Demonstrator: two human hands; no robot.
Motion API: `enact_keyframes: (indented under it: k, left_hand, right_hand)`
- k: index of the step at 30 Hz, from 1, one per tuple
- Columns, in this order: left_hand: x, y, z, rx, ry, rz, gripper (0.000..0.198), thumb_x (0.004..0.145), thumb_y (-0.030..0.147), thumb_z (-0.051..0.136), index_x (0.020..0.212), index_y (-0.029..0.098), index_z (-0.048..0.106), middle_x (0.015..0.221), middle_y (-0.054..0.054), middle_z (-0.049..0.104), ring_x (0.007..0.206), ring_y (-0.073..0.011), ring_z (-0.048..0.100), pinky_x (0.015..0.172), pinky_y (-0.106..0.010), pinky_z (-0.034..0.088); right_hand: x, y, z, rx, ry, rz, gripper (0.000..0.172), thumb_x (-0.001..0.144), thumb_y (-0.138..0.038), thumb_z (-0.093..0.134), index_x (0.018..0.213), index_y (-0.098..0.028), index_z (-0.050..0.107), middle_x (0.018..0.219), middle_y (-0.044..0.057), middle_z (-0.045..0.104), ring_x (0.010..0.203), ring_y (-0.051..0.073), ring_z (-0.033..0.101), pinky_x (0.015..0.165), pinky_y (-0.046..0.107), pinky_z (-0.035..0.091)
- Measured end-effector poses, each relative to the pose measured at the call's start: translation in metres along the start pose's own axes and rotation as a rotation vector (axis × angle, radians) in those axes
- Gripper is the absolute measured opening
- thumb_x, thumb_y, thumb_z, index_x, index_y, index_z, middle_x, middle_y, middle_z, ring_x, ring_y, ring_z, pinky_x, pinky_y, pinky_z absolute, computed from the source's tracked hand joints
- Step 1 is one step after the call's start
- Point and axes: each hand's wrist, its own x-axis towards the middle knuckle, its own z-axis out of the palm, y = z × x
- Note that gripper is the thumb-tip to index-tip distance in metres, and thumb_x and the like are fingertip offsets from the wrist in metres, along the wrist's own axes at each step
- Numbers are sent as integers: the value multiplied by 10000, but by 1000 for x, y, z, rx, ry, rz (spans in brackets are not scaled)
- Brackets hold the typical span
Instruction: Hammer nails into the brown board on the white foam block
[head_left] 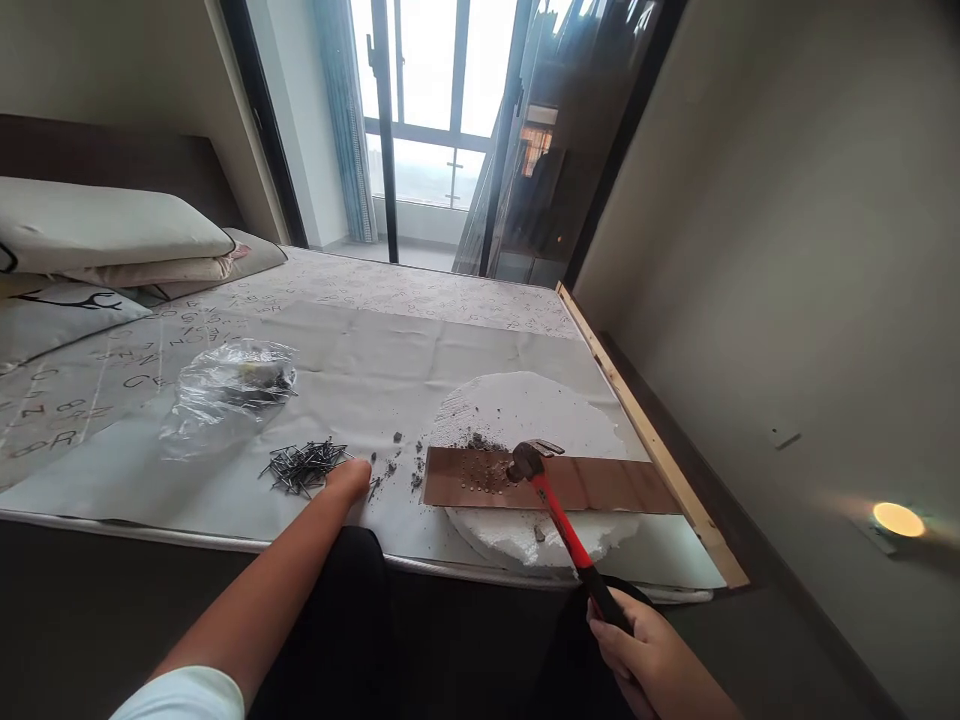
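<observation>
My right hand (649,650) grips the black end of a red-handled claw hammer (559,510). The hammer's head rests on a brown wooden strip (600,482) with several small holes. The strip lies across a round white foam slab (517,410) on the bed. My left hand (349,480) reaches to the edge of a pile of dark nails (304,465) on the sheet; its fingers look curled and mostly hidden. Dark crumbs are scattered between the nails and the strip.
A crumpled clear plastic bag (225,395) lies behind the nails. Pillows (105,235) are stacked at the far left. A wooden batten (652,440) runs along the bed's right edge beside the wall. A glass door (420,120) stands beyond. A round lamp (898,518) glows low right.
</observation>
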Motion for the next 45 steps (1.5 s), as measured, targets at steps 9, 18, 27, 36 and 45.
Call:
enact_keyframes:
  k: [9, 18, 27, 36, 45]
  left_hand:
    - [0, 1, -8, -32, 170, 27, 164, 668, 190, 508, 766, 153, 634, 895, -127, 661, 849, -240, 614, 698, -288, 442]
    - [-67, 139, -25, -848, 524, 491, 175, 708, 209, 525, 804, 171, 667, 718, -17, 669, 644, -131, 593, 607, -224, 453]
    - [-68, 201, 12, -805, 402, 693, 120, 752, 151, 580, 732, 179, 694, 750, -38, 680, 687, -143, 613, 624, -234, 447]
    - [-62, 198, 16, -780, 416, 700, 112, 752, 138, 590, 695, 172, 680, 712, -28, 656, 662, -124, 577, 609, -222, 412]
    - [-66, 199, 16, -802, 413, 701, 116, 750, 128, 595, 700, 183, 684, 722, -25, 650, 672, -124, 573, 627, -229, 426]
  right_hand:
    - [-7, -1, -8, 50, 16, 12, 249, 782, -450, 453, 783, -205, 412, 458, -129, 287, 293, 25, 197, 305, 175, 174]
    - [-16, -14, -11, 17, 29, 42, 220, 799, -418, 438, 838, -204, 405, 458, -127, 271, 329, 38, 194, 341, 186, 169]
    - [-26, -13, -13, -52, 77, 39, 181, 814, -370, 436, 753, -200, 418, 440, -116, 279, 322, 33, 184, 341, 194, 136]
    - [-21, -16, -14, -14, 33, 64, 191, 809, -384, 447, 755, -205, 406, 445, -121, 265, 319, 33, 192, 331, 181, 146]
    - [-17, -30, -12, -123, 12, 15, 236, 826, -422, 424, 774, -193, 446, 451, -118, 266, 325, 42, 214, 353, 192, 189]
